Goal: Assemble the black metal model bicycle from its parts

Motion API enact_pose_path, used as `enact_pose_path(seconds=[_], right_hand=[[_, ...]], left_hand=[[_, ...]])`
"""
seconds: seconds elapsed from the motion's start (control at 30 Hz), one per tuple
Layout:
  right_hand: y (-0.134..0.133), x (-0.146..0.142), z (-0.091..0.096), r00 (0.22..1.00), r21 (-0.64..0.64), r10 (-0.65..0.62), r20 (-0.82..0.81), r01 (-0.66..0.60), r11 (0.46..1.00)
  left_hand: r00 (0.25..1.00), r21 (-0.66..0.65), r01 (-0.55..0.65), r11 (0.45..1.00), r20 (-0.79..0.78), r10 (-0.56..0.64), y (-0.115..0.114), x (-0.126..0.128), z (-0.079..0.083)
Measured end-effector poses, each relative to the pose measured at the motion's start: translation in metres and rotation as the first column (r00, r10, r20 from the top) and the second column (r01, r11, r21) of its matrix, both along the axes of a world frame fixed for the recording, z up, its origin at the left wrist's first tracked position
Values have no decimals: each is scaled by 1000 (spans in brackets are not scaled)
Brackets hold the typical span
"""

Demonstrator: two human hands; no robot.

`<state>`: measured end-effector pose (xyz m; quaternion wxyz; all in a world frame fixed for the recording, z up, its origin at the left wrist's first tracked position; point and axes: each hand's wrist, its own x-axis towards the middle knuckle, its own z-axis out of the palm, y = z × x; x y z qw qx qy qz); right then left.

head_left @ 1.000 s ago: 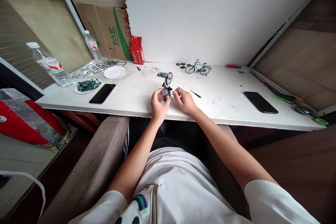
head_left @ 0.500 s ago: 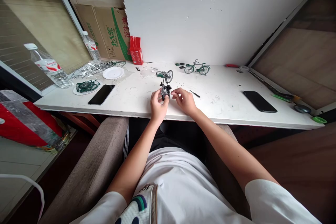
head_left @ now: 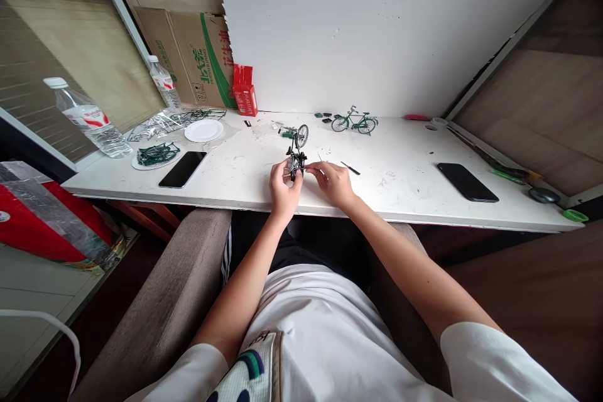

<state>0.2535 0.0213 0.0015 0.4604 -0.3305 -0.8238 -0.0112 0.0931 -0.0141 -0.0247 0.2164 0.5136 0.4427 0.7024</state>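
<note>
A small model bicycle [head_left: 296, 159] with dark parts and silvery spokes is held over the front of the table, one wheel pointing away from me. My left hand [head_left: 284, 193] is closed around its near end, thumb and fingers on either side. From the right, my right hand [head_left: 335, 183] reaches the same end with thumb and forefinger pinched together. What lies between those fingertips is too small to make out. Right of the hands rests a thin black tool [head_left: 350, 168]. Farther back stands a green model bicycle [head_left: 354, 122] on its wheels.
At left are a phone [head_left: 183, 169], a plate [head_left: 141, 166] of green parts, a white plate [head_left: 203, 130] and water bottles [head_left: 92, 119]. A red box [head_left: 245, 91] stands by the wall. Another phone [head_left: 466, 182] and a mouse [head_left: 543, 195] lie at right.
The bicycle's far wheel has tilted slightly to the left. My right fingertips have shifted a little and the fingers lie straighter against the bicycle's side.
</note>
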Motion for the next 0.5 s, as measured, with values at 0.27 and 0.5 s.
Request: enact_pose_path(seconds=[0.27, 0.5], right_hand=[[-2, 2, 1, 999, -9, 48, -3, -48, 999], [0, 1, 0, 999, -14, 27, -33, -28, 1000]], left_hand=[[1000, 25, 15, 1000, 8, -15, 1, 0, -1], [1000, 10, 28, 1000, -6, -28, -2, 0, 2]])
